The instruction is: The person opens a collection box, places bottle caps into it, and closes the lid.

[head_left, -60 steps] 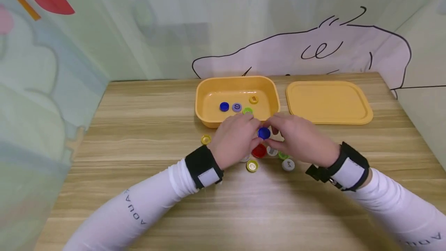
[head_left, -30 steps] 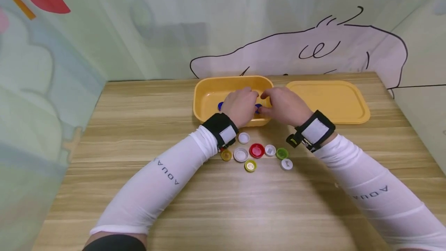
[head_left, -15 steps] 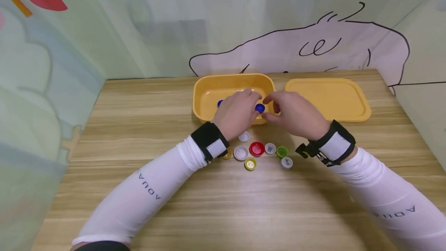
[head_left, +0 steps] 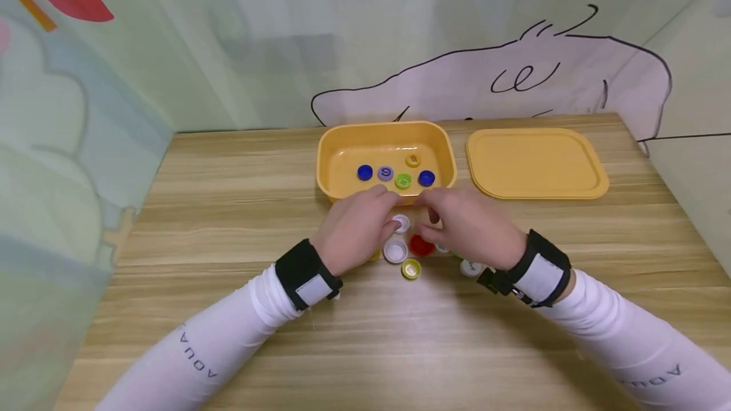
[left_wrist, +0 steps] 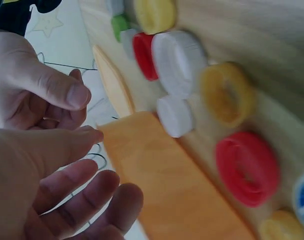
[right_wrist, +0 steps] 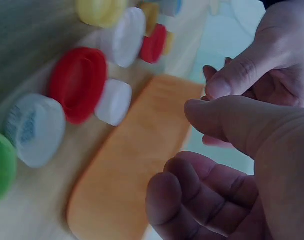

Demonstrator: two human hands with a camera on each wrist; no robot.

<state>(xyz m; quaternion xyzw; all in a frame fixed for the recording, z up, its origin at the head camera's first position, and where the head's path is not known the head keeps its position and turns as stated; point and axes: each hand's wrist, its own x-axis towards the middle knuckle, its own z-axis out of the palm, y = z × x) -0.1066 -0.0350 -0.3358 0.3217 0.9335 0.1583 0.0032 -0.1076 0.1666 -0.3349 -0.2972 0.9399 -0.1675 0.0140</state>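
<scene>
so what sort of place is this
Probably an indoor tabletop workspace, perhaps a decorated booth or playroom corner; I can't be sure. A brown wood-grain table sits against pale green walls with cartoon-like pictures, with a yellow rectangular plastic box holding small round coloured caps.

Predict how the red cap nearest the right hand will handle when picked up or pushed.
The red cap looks like hard plastic with an even round outline, so it should probably stay stiff when pinched. It lies flat and low on the table, so a push would likely slide it rather than tip or roll it. Its shallow shape suggests little weight.
</scene>
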